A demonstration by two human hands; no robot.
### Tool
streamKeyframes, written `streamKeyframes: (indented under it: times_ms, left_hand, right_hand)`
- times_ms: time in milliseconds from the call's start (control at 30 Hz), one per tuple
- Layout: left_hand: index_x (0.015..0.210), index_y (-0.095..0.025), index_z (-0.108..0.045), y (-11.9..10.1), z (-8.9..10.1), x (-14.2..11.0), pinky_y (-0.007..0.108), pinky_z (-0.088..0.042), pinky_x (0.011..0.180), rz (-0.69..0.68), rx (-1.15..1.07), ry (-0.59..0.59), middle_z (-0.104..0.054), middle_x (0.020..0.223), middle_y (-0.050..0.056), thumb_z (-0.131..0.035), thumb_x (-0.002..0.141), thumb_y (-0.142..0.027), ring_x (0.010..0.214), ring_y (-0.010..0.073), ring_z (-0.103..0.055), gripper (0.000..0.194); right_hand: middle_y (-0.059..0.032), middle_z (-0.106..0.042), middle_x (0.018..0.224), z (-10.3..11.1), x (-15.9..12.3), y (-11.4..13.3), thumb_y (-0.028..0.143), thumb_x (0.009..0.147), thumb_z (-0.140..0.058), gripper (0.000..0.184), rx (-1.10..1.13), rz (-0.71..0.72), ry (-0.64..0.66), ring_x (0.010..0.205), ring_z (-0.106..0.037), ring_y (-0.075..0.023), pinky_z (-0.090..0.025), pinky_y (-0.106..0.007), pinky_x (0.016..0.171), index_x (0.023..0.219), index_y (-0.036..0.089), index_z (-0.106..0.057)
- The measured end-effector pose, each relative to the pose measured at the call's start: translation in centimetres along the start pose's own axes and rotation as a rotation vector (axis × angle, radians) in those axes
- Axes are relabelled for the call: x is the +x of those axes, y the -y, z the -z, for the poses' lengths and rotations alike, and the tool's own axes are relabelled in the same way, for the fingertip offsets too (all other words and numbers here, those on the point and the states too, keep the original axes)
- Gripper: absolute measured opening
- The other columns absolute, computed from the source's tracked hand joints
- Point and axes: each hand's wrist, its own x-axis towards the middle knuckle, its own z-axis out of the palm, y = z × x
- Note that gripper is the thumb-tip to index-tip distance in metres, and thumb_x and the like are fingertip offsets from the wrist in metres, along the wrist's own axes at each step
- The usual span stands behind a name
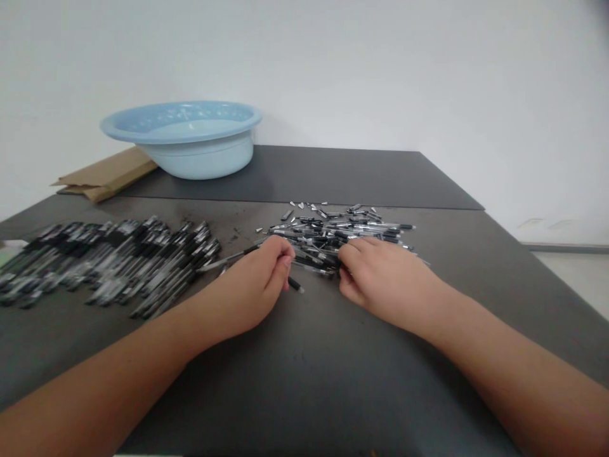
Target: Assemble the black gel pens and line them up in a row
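My left hand [259,285] is closed in a pinch at the near left edge of a pile of loose pen parts [314,241]. A pen with a black grip [295,284] sticks out just below its fingers; most of its length is hidden by the hand. Another slim pen barrel [228,259] shows behind that hand. My right hand [380,276] has its fingers curled down at the right part of the pile. Something dark shows at its fingertips, but what they grip is hidden. To the left lie rows of clear pens with black ends [128,260], blurred.
A light blue plastic basin [204,155] stands at the back left, beside a flat brown paper bag [109,171]. Small pale tips [301,205] lie scattered behind the pile. The dark grey table [304,374] meets a raised-looking dark board [342,174] by the white wall.
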Motion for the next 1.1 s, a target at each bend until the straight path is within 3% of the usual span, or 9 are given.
streamKeyframes:
  times_ms: [133, 233, 400, 567, 667, 900, 1100]
  left_hand:
    - [0.119, -0.024, -0.057, -0.6, -0.2, -0.3, 0.030, -0.044, 0.063, 0.107, -0.231, 0.077, -0.062, 0.069, -0.004, -0.036, 0.109, -0.045, 0.064, 0.0179, -0.060, 0.031]
    - [0.124, -0.022, -0.060, -0.7, -0.7, -0.5, 0.027, -0.043, 0.058, 0.126, -0.423, 0.108, -0.057, 0.065, -0.005, -0.043, 0.105, -0.055, 0.060, 0.0167, -0.055, 0.041]
    - [0.093, -0.019, -0.066, -0.5, -1.6, -0.3, 0.023, -0.035, 0.049, 0.091, -0.600, 0.159, -0.050, 0.059, -0.004, -0.054, 0.100, -0.056, 0.053, 0.0126, -0.044, 0.040]
    - [0.088, -0.018, -0.073, -0.6, -1.6, 0.1, 0.020, -0.024, 0.043, 0.014, -0.721, 0.130, -0.043, 0.056, -0.005, -0.064, 0.095, -0.043, 0.049, 0.0099, -0.034, 0.028]
    - [0.089, -0.018, -0.071, -0.5, -1.4, 0.2, 0.019, -0.027, 0.044, 0.057, -0.851, 0.028, -0.042, 0.055, -0.007, -0.067, 0.094, -0.041, 0.048, 0.0089, -0.034, 0.024]
    - [0.086, -0.017, -0.065, -0.2, -0.8, 1.1, 0.017, -0.023, 0.042, 0.128, -1.114, -0.355, -0.036, 0.051, -0.010, -0.067, 0.094, -0.032, 0.043, 0.0055, -0.027, 0.017]
    - [0.083, -0.017, -0.063, -0.6, -0.9, 1.5, 0.016, -0.023, 0.039, 0.183, -1.140, -0.441, -0.037, 0.052, -0.010, -0.065, 0.093, -0.027, 0.041, 0.0044, -0.028, 0.015]
  right_hand:
    - [-0.0054, -0.069, 0.076, 0.3, 0.1, 0.7, 0.027, 0.100, -0.050, 0.011, 0.204, -0.163, -0.024, 0.064, -0.064, -0.0211, -0.032, -0.033, 0.058, 0.093, 0.020, -0.055]
    - [-0.0028, -0.066, 0.076, 0.0, 0.0, 1.5, 0.025, 0.099, -0.051, 0.008, 0.412, -0.149, -0.027, 0.064, -0.061, -0.0178, -0.030, -0.031, 0.058, 0.091, 0.022, -0.049]
    - [0.0017, -0.059, 0.074, -0.9, -0.1, 2.5, 0.020, 0.096, -0.051, 0.008, 0.620, -0.040, -0.046, 0.061, -0.053, -0.0137, -0.030, -0.028, 0.059, 0.092, 0.022, -0.045]
    - [0.0030, -0.055, 0.075, -0.8, -0.3, 2.7, 0.019, 0.096, -0.051, 0.011, 0.682, -0.025, -0.030, 0.062, -0.050, -0.0133, -0.028, -0.028, 0.059, 0.091, 0.023, -0.043]
    - [0.0030, -0.055, 0.075, -0.6, -0.2, 2.7, 0.021, 0.099, -0.049, 0.011, 0.713, -0.040, -0.037, 0.063, -0.049, -0.0137, -0.029, -0.028, 0.059, 0.091, 0.023, -0.043]
    - [0.0013, -0.057, 0.077, -0.8, -0.2, 2.3, 0.025, 0.104, -0.043, 0.008, 0.699, -0.051, -0.041, 0.068, -0.052, -0.0169, -0.031, -0.031, 0.062, 0.097, 0.023, -0.047]
    - [0.0018, -0.056, 0.076, -1.0, -0.2, 2.0, 0.025, 0.104, -0.044, 0.010, 0.695, -0.060, -0.035, 0.068, -0.052, -0.0170, -0.031, -0.031, 0.063, 0.095, 0.023, -0.047]
